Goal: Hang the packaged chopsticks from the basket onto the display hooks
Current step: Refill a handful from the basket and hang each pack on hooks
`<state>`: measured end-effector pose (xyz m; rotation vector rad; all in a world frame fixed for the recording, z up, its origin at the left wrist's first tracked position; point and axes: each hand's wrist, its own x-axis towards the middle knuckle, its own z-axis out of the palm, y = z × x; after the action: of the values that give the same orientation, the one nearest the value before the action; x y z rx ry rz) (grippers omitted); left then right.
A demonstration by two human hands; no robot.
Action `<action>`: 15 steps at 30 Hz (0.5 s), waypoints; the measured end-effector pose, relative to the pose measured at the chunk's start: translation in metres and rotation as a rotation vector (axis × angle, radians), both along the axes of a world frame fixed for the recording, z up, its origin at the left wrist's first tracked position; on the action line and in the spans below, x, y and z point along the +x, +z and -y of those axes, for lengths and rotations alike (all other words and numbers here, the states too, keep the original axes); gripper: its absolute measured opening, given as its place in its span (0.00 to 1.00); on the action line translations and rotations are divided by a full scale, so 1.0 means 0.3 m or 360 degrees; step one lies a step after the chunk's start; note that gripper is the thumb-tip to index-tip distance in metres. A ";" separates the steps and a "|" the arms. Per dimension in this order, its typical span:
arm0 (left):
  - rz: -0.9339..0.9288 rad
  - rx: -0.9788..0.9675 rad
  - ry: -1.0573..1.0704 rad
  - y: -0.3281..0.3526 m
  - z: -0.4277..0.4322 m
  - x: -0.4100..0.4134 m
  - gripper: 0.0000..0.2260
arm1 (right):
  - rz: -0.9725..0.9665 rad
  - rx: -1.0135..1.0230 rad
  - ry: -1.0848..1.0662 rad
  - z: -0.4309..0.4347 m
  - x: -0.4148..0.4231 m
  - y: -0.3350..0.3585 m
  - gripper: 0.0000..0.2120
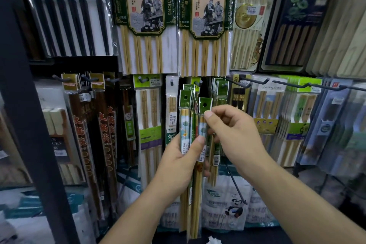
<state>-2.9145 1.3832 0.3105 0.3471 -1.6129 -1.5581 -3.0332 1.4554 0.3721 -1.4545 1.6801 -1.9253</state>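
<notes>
My left hand (179, 156) grips a bundle of slim chopstick packs (186, 125) with green header cards, held upright in front of the display. My right hand (231, 130) pinches the top of one pack (204, 109) in that bundle, thumb just under its green card with the punched hole. A dark display hook (198, 83) pokes out just above the cards, with similar green packs (218, 93) hanging on the hook to its right. The basket is out of view.
The wall is packed with hanging chopstick packs: large bamboo sets (146, 20) above, brown packs (95, 125) to the left. Long bare hooks (255, 81) jut out on the right. A dark shelf post (25, 105) stands at left. Bagged goods (223, 204) lie below.
</notes>
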 end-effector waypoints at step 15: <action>0.0041 -0.0057 0.0087 -0.024 0.027 -0.010 0.18 | 0.0268 -0.0086 -0.0228 0.041 -0.096 0.112 0.12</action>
<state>-2.9176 1.3751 0.3035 0.3903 -1.6358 -1.4877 -3.0620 1.4432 0.4057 -1.1801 1.7090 -2.1176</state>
